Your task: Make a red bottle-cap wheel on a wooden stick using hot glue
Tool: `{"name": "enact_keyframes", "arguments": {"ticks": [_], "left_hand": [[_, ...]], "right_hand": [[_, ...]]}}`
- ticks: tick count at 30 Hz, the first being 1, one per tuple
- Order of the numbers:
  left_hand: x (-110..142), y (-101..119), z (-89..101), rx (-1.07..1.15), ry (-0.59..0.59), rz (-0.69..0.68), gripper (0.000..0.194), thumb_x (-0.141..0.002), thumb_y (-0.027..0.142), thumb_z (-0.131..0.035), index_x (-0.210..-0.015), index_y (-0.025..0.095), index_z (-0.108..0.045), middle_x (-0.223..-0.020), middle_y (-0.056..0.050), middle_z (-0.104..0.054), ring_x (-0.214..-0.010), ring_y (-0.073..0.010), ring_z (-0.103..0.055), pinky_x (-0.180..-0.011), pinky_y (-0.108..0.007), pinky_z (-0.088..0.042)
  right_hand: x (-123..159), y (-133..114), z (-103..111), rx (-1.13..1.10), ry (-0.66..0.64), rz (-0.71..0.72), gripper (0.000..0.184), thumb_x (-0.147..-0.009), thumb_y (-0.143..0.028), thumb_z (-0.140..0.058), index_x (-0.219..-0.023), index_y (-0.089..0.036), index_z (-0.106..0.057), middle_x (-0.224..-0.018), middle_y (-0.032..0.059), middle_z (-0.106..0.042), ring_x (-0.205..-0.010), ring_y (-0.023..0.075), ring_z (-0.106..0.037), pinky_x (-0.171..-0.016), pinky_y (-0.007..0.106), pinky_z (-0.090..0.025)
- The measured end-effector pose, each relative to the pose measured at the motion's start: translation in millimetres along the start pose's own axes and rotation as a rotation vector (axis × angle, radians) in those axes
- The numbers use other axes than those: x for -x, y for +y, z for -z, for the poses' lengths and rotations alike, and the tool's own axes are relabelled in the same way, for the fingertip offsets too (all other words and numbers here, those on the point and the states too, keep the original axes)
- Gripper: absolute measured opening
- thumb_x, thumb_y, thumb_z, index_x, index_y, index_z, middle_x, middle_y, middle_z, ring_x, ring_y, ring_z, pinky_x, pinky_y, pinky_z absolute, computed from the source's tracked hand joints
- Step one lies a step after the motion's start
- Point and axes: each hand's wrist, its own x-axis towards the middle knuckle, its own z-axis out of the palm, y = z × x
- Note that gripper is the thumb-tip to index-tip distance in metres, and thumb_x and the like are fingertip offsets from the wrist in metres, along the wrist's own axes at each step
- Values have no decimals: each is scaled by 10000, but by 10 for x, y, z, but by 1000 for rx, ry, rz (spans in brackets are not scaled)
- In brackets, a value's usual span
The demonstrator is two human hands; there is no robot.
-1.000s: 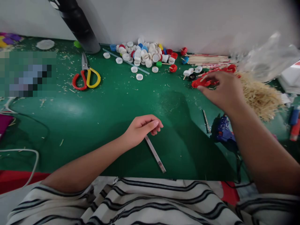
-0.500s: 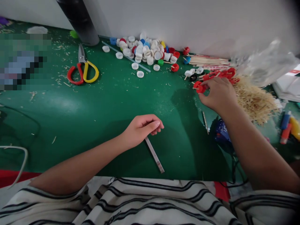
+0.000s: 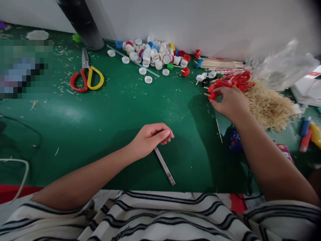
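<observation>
At the right, my right hand (image 3: 230, 102) has its thumb and fingertips closed on a red bottle cap (image 3: 212, 95) with a thin wooden stick through it. More red caps on sticks (image 3: 240, 80) lie bunched just beyond its knuckles. My left hand (image 3: 156, 137) rests low on the green table, fingers curled and thumb laid against them. A narrow flat metal strip (image 3: 164, 165) sticks out from beneath this hand toward me; its other end is hidden, and whether the fingers grip it does not show.
Loose bottle caps (image 3: 155, 55) are heaped by the wall, near wooden sticks (image 3: 223, 64). Scissors (image 3: 86, 75) lie at left beside a dark bottle (image 3: 84, 25). Shredded straw (image 3: 271, 107), a clear plastic bag (image 3: 283, 67) and a thin metal rod (image 3: 219, 130) are at right.
My right hand has moved slightly left and down, with its fingertips at a red cap in the bunch. My left hand stays curled over the metal strip. The view has shifted a little.
</observation>
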Motion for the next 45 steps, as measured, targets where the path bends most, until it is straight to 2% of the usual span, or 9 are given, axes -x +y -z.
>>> {"name": "enact_keyframes", "arguments": {"ticks": [7, 10, 13, 16, 20, 25, 33, 40, 45], "left_hand": [[-3, 11, -4, -13, -1, -1, 232, -974, 306, -602, -871, 155, -745, -788, -20, -700, -689, -74, -623, -659, -207, -538], [-4, 28, -5, -23, 1, -7, 234, -970, 313, -602, -864, 159, -742, -784, -26, -703, -684, -83, -624, -652, -218, -545], [-1, 54, 8, -65, 29, -25, 213, -964, 312, -610, -887, 165, -743, -809, -34, -720, -690, -90, -636, -651, -223, -558], [2, 74, 37, -219, 122, -74, 177, -943, 309, -652, -977, 173, -760, -844, -39, -740, -699, -100, -656, -647, -224, -562], [-4, 71, 93, -501, 278, -264, 181, -948, 267, -673, -1076, 180, -767, -947, -45, -765, -763, -103, -685, -693, -217, -576], [-32, 34, 161, -749, 338, -408, 206, -970, 229, -672, -1146, 207, -777, -979, -30, -774, -757, -94, -683, -724, -219, -582], [-87, 11, 242, -879, 386, -422, 195, -973, 302, -707, -1110, 242, -832, -1033, -36, -794, -761, -107, -684, -720, -236, -569], [-101, 12, 253, -852, 361, -363, 194, -932, 305, -753, -1083, 202, -818, -1022, -42, -778, -734, -97, -659, -726, -234, -553], [-107, 0, 246, -832, 349, -360, 138, -913, 291, -757, -988, 192, -819, -930, -26, -768, -651, -79, -616, -659, -222, -522]], "right_hand": [[-108, 247, -253, -91, 145, 77, 311, -830, -410, -785, -1023, -165, -769, -961, 165, -745, -891, 254, -586, -742, 407, -358], [-86, 229, -239, -102, 136, 66, 289, -817, -407, -791, -1002, -187, -757, -932, 156, -733, -911, 284, -594, -762, 421, -395], [48, 44, -99, -102, 113, 69, 248, -814, -355, -786, -1010, -209, -745, -989, 159, -751, -967, 322, -611, -830, 470, -442], [310, -250, 91, -135, 150, 164, 213, -848, -338, -746, -1031, -231, -722, -1047, 141, -770, -1017, 339, -632, -924, 516, -472], [707, -662, 288, -227, 196, 375, 199, -922, -347, -670, -1088, -251, -723, -1040, 89, -792, -1020, 314, -665, -984, 489, -499], [939, -990, 348, -318, 184, 466, 185, -928, -288, -651, -1097, -267, -724, -1060, 74, -799, -1026, 306, -679, -951, 465, -506], [908, -1133, 243, -336, 130, 530, 182, -932, -254, -648, -1099, -263, -720, -1069, 70, -808, -1032, 306, -692, -936, 465, -511], [921, -1166, 239, -354, 118, 537, 160, -938, -257, -650, -1084, -252, -718, -1061, 73, -812, -1022, 304, -698, -939, 454, -504], [922, -1160, 237, -364, 125, 540, 159, -939, -250, -650, -1084, -250, -714, -1070, 68, -812, -1016, 304, -702, -941, 460, -504]]}}
